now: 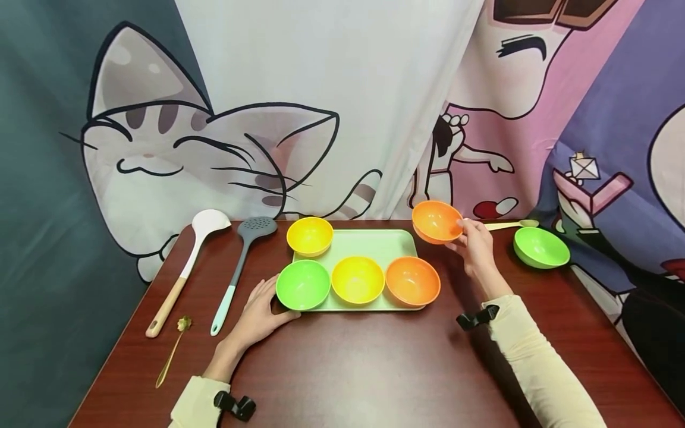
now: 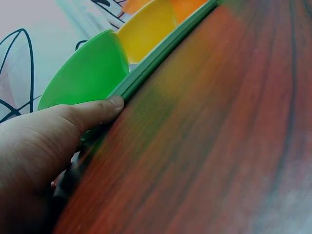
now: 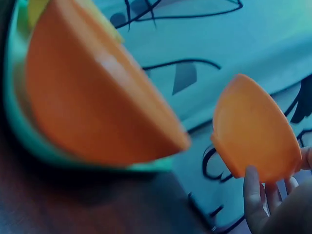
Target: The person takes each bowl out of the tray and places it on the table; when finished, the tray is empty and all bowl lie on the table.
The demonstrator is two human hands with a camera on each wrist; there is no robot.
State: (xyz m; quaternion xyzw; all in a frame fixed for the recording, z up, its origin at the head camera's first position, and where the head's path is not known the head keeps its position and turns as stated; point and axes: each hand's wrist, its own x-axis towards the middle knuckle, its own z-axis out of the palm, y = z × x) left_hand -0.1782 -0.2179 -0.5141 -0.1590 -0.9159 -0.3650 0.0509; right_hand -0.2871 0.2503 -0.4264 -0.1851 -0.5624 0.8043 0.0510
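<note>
While the right hand (image 1: 478, 245) grips its side, an orange bowl (image 1: 435, 222) hangs raised.

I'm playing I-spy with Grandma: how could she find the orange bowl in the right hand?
Look along the dark red-brown table to the pale green tray. By its far right corner, a right hand holds the orange bowl. Another orange bowl sits on the tray, but this one is lifted.

The near part of the glossy red-brown wooden bench (image 1: 364, 368) offers passage. A round green bowl (image 1: 303, 285), round yellow bowl (image 1: 358, 280) and round orange bowl (image 1: 412, 281) bar the front of the pale-green rectangular tray (image 1: 374, 241).
</note>
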